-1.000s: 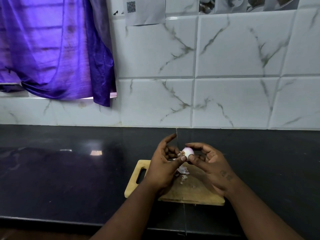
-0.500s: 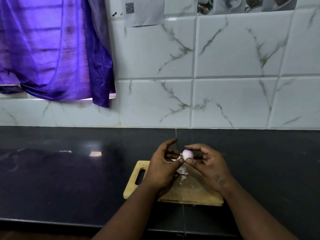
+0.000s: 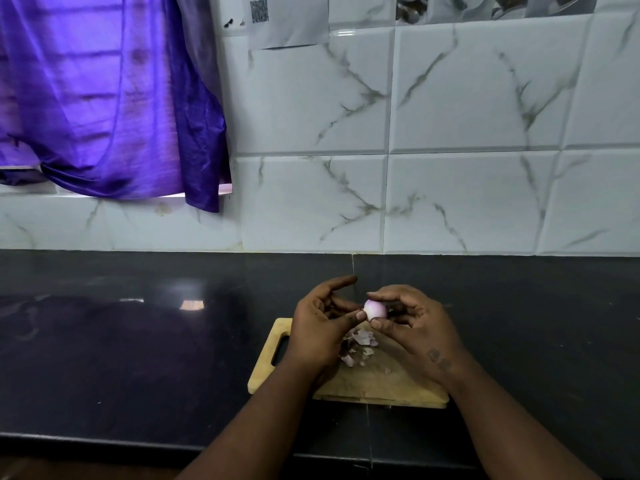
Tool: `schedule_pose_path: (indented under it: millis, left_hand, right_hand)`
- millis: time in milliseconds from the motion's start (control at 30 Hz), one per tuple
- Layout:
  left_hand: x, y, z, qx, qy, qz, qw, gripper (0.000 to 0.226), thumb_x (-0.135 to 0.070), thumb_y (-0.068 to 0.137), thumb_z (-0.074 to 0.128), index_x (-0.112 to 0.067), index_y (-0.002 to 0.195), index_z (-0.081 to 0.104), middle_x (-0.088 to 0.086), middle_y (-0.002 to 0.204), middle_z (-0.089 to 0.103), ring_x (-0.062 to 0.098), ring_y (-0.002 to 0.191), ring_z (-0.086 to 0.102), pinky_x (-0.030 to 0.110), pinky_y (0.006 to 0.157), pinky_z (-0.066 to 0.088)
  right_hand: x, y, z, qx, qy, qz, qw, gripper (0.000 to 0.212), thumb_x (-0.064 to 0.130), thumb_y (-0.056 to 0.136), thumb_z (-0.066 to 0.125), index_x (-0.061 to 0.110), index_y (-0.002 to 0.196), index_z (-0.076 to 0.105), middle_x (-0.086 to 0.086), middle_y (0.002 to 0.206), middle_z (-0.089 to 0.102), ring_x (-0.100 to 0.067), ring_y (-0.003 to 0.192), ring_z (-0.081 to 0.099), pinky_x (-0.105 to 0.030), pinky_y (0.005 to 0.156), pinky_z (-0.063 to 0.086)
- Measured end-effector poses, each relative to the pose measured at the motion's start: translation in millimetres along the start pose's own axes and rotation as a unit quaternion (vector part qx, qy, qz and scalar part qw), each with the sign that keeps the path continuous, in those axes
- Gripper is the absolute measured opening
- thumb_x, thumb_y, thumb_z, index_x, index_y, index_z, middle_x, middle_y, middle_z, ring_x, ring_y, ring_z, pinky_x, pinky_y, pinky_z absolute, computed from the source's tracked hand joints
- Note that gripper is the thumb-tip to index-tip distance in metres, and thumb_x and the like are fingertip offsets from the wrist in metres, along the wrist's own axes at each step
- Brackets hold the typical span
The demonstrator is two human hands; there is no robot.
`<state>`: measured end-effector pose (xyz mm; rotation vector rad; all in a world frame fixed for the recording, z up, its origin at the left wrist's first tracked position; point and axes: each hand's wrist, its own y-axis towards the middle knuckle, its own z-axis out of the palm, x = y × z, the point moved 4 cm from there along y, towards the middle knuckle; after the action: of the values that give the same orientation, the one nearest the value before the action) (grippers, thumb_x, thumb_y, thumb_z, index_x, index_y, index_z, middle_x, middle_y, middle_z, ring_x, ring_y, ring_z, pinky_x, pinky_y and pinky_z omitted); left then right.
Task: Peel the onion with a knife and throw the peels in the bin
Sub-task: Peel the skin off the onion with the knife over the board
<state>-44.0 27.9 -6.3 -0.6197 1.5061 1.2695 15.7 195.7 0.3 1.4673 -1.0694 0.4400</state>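
A small pale pink onion, mostly bare of skin, is held in the air just above the far end of a wooden cutting board. My right hand grips it between thumb and fingertips. My left hand is at its left end, thumb tip pressed against it, index finger raised, other fingers curled behind. Loose peels lie on the board under the hands. No knife or bin shows in this view.
The board lies on a black stone counter close to its front edge. A marbled white tiled wall stands behind. A purple curtain hangs at the upper left, a paper with a QR code above.
The hands have closed in slightly around the onion and turned it. The brownish end seen at its left is now covered by my left thumb.
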Motion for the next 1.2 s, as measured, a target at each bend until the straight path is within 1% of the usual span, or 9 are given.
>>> schedule_pose_path:
  millis: [100,300,433,567,700,767,900,1067,1200]
  left_hand:
    - [-0.5,2.0,-2.3,0.002,-0.014,0.007,1.000,0.062,0.010,0.084,0.078,-0.026,0.133,0.069,0.024,0.089,0.073,0.029,0.084,0.075,0.035,0.081,0.062]
    - [-6.9,-3.9,5.9,0.013,0.020,0.016,1.000,0.055,0.007,0.095,0.069,-0.027,0.137,0.064,0.002,0.085,0.075,0.011,0.080,0.072,0.021,0.075,0.059]
    - [-8.3,-4.8,-3.8,-0.076,0.153,0.053,0.984,0.029,-0.010,0.103,0.064,-0.026,0.123,0.075,-0.003,0.089,0.079,0.009,0.086,0.077,0.021,0.073,0.059]
    - [-7.4,-7.3,1.9,-0.057,0.250,0.067,0.964,0.023,-0.013,0.091,0.080,-0.027,0.108,0.081,-0.014,0.094,0.078,-0.001,0.089,0.072,0.018,0.075,0.058]
    - [-5.6,-6.1,1.9,-0.043,0.244,0.051,0.967,0.021,-0.013,0.083,0.087,-0.026,0.098,0.082,-0.006,0.083,0.075,0.006,0.078,0.071,0.032,0.070,0.063]
    - [-5.4,-6.3,1.6,-0.056,0.216,0.035,0.974,0.016,-0.021,0.087,0.084,-0.025,0.103,0.081,-0.002,0.078,0.076,0.009,0.070,0.073,0.038,0.066,0.065]
    - [0.3,0.0,-0.4,-0.087,0.267,0.018,0.960,0.016,-0.021,0.100,0.067,-0.029,0.105,0.080,-0.012,0.090,0.079,0.005,0.081,0.075,0.040,0.077,0.066]
    - [21.0,48.3,-3.5,-0.021,0.390,-0.066,0.918,0.028,-0.011,0.101,0.060,-0.025,0.116,0.079,-0.003,0.112,0.079,0.019,0.099,0.075,0.038,0.091,0.061]
    - [35.5,85.0,6.1,0.098,0.488,-0.107,0.861,0.023,-0.019,0.098,0.070,-0.025,0.118,0.078,0.003,0.116,0.078,0.020,0.103,0.073,0.027,0.080,0.050]
  right_hand:
    - [2.5,-0.9,-0.9,-0.001,-0.032,-0.022,0.999,0.042,-0.004,0.076,0.085,0.021,0.110,0.080,0.013,0.112,0.070,-0.006,0.109,0.069,-0.018,0.087,0.058]
    - [-4.8,1.9,-4.5,-0.040,-0.138,-0.016,0.989,0.047,0.001,0.082,0.081,0.015,0.127,0.073,0.010,0.118,0.064,-0.002,0.111,0.064,-0.005,0.085,0.049]
    - [-10.8,0.7,-5.0,-0.049,-0.154,0.024,0.987,0.041,0.011,0.089,0.078,0.020,0.128,0.071,0.014,0.118,0.064,-0.002,0.107,0.065,-0.020,0.092,0.056]
    - [-10.4,-1.5,-6.0,-0.068,-0.144,0.055,0.986,0.036,0.022,0.093,0.074,0.025,0.128,0.069,0.009,0.118,0.068,-0.005,0.106,0.066,-0.023,0.088,0.054]
    - [-8.2,-2.0,-4.6,-0.074,-0.146,0.062,0.985,0.032,0.022,0.093,0.074,0.024,0.125,0.069,0.009,0.113,0.067,-0.002,0.102,0.064,-0.016,0.081,0.049]
    - [-8.0,-2.4,-4.5,-0.073,-0.143,0.064,0.985,0.030,0.023,0.093,0.074,0.025,0.122,0.069,0.010,0.112,0.067,-0.004,0.103,0.065,-0.020,0.083,0.052]
    - [-10.7,-3.3,-1.5,-0.071,-0.140,0.070,0.985,0.024,0.027,0.092,0.074,0.029,0.116,0.071,0.009,0.112,0.071,-0.006,0.102,0.067,-0.030,0.088,0.057]
    - [-16.0,-2.2,-2.4,-0.079,-0.135,0.075,0.985,0.024,0.026,0.092,0.073,0.029,0.116,0.071,0.009,0.113,0.071,-0.004,0.102,0.066,-0.027,0.086,0.056]
    - [-19.2,-1.8,-3.9,-0.084,-0.142,0.077,0.983,0.023,0.027,0.092,0.073,0.027,0.115,0.071,0.008,0.112,0.071,-0.005,0.101,0.067,-0.028,0.086,0.057]
